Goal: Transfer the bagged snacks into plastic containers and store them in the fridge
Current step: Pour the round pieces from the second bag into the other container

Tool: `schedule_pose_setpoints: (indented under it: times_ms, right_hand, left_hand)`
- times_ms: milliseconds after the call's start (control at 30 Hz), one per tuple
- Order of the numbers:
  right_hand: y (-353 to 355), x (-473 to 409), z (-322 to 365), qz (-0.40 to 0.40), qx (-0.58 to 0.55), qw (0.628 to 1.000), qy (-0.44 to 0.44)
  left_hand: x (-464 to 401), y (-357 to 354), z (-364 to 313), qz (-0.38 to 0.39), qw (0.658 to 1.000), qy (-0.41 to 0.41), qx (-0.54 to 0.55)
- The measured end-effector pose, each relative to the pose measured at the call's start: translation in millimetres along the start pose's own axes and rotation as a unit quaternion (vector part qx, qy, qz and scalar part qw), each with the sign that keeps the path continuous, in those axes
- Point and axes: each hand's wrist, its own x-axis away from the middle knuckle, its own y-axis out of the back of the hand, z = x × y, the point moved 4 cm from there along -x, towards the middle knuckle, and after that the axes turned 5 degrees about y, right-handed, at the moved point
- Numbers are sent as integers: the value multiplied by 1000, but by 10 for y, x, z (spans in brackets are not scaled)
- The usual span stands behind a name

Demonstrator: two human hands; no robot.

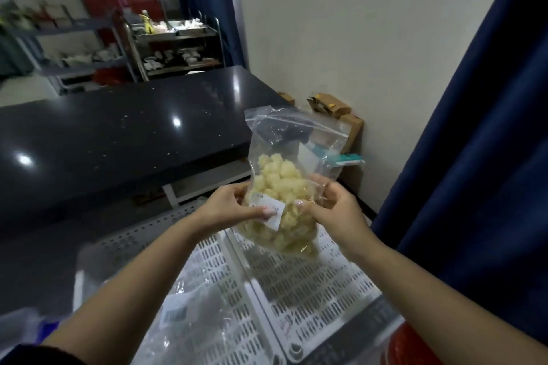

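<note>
- I hold a clear plastic zip bag of pale yellow puffy snacks (280, 192) up in the air, above the far edge of the white plastic crates with holes (296, 284).
- My left hand (228, 206) pinches the bag's left side, thumb on its white label.
- My right hand (332, 206) pinches the right side.
- The zip top looks closed, so I think I am at the start: next I must open it and find a container. I see none here.

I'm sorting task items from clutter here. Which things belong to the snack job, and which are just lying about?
Part of the job: snack bag, held by left hand and right hand; second bag.

Lying about: white crates, black counter, cardboard boxes, metal cart.
</note>
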Motion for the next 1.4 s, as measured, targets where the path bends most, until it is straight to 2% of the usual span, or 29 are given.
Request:
schedule_pose_setpoints:
  times_ms: [133,200,300,433,667,867,1067,1233,1400]
  right_hand:
    - [-349,77,368,76,6,997,27]
    - [-584,136,507,121,5,992,32]
    - [-948,270,634,180,4,983,33]
    - [-1563,547,625,252,7,967,34]
    - [-2583,1131,434,343,44,938,24]
    - [-3224,1679,305,363,97,927,20]
    - [-3624,2120,203,353,138,925,28]
    - [-3731,2405,-22,349,181,919,19]
    - [-3754,2518,-165,342,235,909,-35]
  left_hand:
    - [458,250,-11,-38,999,-20,20]
    - [719,421,83,-88,995,-2,55]
    - [1139,626,223,-110,990,6,91]
    - [1772,906,460,-114,990,-20,79]
    - [2780,1194,1140,-186,972,12,142]
    - [3474,1288,1574,-231,954,15,189]
    - [3849,1332,1958,-219,950,22,220]
    - [3953,1230,2304,-189,953,72,226]
    - [3980,1072,2499,-163,928,118,313]
